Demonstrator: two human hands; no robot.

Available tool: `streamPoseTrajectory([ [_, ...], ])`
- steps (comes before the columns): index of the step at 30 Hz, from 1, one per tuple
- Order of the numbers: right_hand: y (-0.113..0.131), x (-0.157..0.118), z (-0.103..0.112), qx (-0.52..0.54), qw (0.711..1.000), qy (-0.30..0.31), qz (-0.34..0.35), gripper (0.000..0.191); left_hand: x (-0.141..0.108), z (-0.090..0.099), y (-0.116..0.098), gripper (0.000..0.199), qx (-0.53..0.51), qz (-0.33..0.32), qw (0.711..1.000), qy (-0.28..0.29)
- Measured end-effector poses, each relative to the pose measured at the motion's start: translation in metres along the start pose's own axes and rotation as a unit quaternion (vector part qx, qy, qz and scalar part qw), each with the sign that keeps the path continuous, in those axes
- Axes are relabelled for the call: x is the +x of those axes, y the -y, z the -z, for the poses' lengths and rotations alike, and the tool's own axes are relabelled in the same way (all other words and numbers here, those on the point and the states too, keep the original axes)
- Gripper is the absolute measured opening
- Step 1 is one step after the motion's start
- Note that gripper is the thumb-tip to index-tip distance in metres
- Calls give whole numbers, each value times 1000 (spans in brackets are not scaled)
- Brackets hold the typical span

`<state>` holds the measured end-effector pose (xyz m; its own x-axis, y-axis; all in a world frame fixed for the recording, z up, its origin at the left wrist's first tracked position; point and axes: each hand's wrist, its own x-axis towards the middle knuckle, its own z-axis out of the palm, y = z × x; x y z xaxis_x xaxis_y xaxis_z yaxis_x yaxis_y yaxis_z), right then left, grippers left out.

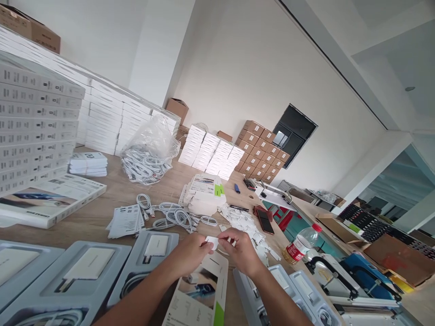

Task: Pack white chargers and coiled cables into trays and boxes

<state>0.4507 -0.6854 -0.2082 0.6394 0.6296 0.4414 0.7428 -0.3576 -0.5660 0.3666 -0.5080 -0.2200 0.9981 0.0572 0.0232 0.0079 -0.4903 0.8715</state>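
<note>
My left hand (193,253) is closed on a small white card (212,242), pinched between thumb and fingers. My right hand (239,248) has its thumb and fingertips pressed together at the card's right side; what they hold, if anything, is too small to name. Below the hands lies a printed product box (200,294) with a green corner. Grey trays (89,267) with white devices and coiled cables lie left of my forearms, and similar trays (295,290) lie to the right.
Loose white slips (249,226), coiled cables (175,216), leaflets (126,221) and flat cartons (204,194) lie beyond the hands. A bottle (301,244) and phone (263,220) stand or lie right. Stacked white boxes (37,122) rise at left, beside a cable bag (147,154).
</note>
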Motion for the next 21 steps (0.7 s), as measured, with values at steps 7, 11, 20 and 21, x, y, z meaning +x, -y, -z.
streamPoseTrajectory([
  [7, 6, -19, 15, -28, 993, -109, 18, 14, 2, 12, 4, 60, -117, 14, 993, -25],
  [11, 10, -29, 16, -105, 983, -91, 124, 17, -1, 18, -3, 55, -181, 11, 983, 2],
  [20, 11, -32, 10, -219, 940, -111, 239, 25, 3, 10, 9, 23, -314, 23, 948, 53],
  [21, 11, -33, 10, -220, 938, -108, 244, 26, 3, 9, 8, 21, -320, 20, 945, 55],
])
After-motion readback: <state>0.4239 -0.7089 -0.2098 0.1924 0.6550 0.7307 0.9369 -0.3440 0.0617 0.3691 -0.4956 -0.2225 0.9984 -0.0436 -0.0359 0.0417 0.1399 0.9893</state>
